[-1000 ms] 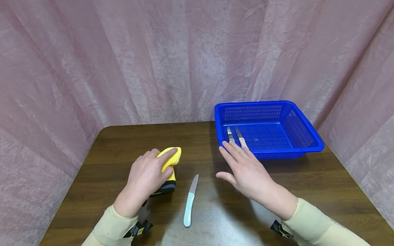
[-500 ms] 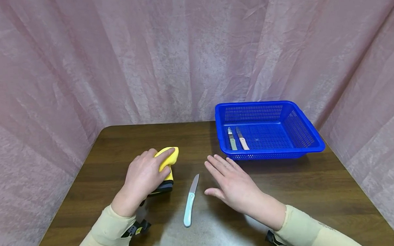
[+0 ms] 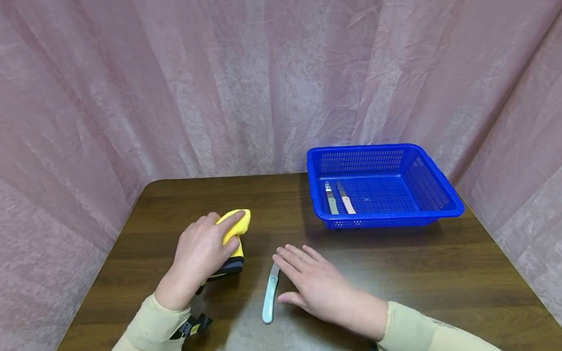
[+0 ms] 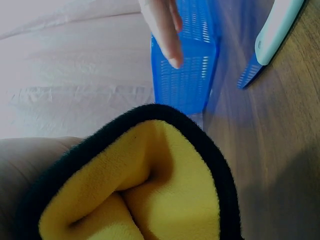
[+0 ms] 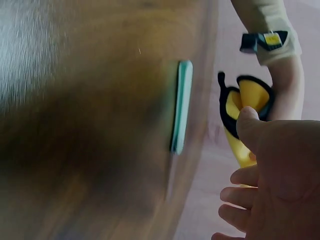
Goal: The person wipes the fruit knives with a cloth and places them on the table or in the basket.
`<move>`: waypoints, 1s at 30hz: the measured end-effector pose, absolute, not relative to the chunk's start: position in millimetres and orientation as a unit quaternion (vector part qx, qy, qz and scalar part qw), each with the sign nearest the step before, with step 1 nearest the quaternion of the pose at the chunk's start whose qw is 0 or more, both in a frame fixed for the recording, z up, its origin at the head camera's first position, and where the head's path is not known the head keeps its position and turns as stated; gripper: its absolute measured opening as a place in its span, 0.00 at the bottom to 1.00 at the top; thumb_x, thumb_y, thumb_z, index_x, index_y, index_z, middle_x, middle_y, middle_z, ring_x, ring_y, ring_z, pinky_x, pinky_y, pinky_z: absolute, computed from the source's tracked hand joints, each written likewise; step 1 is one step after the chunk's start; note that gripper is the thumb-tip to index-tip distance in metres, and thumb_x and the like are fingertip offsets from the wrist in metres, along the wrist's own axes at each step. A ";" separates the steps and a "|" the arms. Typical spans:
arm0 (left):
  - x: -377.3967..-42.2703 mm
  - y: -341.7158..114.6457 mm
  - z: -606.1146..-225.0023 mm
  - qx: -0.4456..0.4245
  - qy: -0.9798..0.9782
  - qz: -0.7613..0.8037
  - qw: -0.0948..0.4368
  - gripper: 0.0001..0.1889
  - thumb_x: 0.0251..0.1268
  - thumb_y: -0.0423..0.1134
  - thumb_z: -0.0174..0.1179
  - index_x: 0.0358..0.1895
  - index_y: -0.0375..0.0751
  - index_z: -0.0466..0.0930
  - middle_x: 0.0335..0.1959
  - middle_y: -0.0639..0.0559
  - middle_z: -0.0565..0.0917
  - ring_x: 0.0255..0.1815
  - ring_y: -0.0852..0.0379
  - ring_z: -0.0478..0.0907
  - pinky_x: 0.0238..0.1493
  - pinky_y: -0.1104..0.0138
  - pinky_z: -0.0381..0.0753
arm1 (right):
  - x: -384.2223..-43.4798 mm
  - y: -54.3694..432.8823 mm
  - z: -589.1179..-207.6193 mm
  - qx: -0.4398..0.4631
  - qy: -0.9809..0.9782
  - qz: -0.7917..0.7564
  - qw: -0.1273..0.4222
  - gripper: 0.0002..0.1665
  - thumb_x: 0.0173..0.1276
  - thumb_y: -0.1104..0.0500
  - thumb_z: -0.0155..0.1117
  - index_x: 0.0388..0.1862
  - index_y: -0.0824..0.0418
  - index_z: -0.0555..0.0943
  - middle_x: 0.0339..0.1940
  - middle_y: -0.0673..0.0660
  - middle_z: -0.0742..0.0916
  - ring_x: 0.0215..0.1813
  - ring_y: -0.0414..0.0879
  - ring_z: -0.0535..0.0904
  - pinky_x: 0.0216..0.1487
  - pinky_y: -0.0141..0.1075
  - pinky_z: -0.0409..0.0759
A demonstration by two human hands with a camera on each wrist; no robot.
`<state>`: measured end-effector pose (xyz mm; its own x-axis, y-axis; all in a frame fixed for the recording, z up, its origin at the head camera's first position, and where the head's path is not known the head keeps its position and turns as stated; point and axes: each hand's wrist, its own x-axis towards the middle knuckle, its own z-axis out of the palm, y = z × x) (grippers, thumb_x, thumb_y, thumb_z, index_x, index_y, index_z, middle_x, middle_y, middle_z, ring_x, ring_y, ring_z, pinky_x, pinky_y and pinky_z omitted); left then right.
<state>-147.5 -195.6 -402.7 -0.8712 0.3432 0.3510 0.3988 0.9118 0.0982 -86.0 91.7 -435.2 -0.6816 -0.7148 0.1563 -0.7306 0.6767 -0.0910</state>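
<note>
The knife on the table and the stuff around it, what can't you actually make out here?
- Knife: in the head view the right hand covers the blade tip; the right wrist view is motion-blurred.
- Yellow cloth: mostly under the left hand.
- Two knives in the blue basket: too small for detail.

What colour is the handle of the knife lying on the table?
Pale blue-green; the knife handle shows best in the head view.

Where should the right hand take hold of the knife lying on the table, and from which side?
Grip the knife by its pale blue handle, the end nearer the person, coming down from above and from the right. It lies flat with its blade pointing away, under the right hand, so pinching the handle's sides likely keeps the fingers off the edge.
</note>
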 end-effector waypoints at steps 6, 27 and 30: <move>-146.7 -195.7 -403.0 -0.190 -0.964 -0.085 0.167 0.28 0.65 0.40 0.72 0.70 0.57 0.87 0.36 0.44 0.81 0.29 0.46 0.76 0.31 0.51 0.79 | -80.1 80.8 -438.5 0.424 -0.904 0.045 0.018 0.47 0.82 0.32 0.60 0.87 0.59 0.69 0.86 0.58 0.72 0.87 0.54 0.65 0.83 0.53 0.64; -146.7 -194.3 -402.3 -0.184 -0.965 -0.096 0.160 0.28 0.66 0.39 0.71 0.70 0.58 0.87 0.37 0.43 0.82 0.29 0.44 0.77 0.31 0.48 0.80 | -81.3 72.7 -458.6 0.542 -0.840 0.001 0.009 0.45 0.80 0.31 0.62 0.85 0.54 0.73 0.84 0.53 0.75 0.86 0.47 0.67 0.82 0.48 0.68; -146.6 -193.8 -402.2 -0.183 -0.965 -0.096 0.159 0.28 0.66 0.39 0.71 0.70 0.58 0.87 0.37 0.43 0.81 0.29 0.44 0.77 0.31 0.48 0.79 | -82.0 73.9 -459.9 0.547 -0.837 -0.002 0.012 0.43 0.81 0.32 0.62 0.84 0.53 0.75 0.83 0.53 0.76 0.85 0.48 0.68 0.81 0.48 0.69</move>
